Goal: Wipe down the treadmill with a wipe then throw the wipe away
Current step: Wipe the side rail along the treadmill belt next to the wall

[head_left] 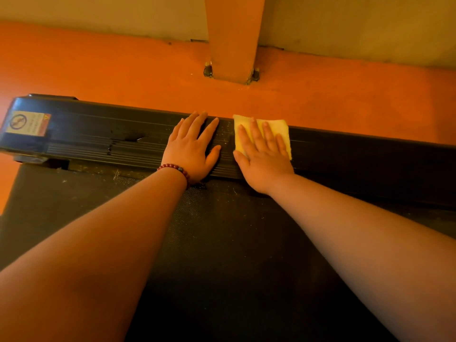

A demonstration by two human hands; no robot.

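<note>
Nearest us, our forearms cross the treadmill belt (234,243), dark, finely dimpled and flecked with dust. Just beyond it, both hands lie flat on the ribbed black side rail (111,139). Our left hand (192,146), a beaded bracelet (175,167) at its wrist, holds nothing, fingers straight and spread. Our right hand (261,156) presses the wipe (278,129), a soft yellow square, under straight fingers; its far corners show past the fingertips. Farther off, an orange floor (123,77) carries a bolted post (234,38).
</note>
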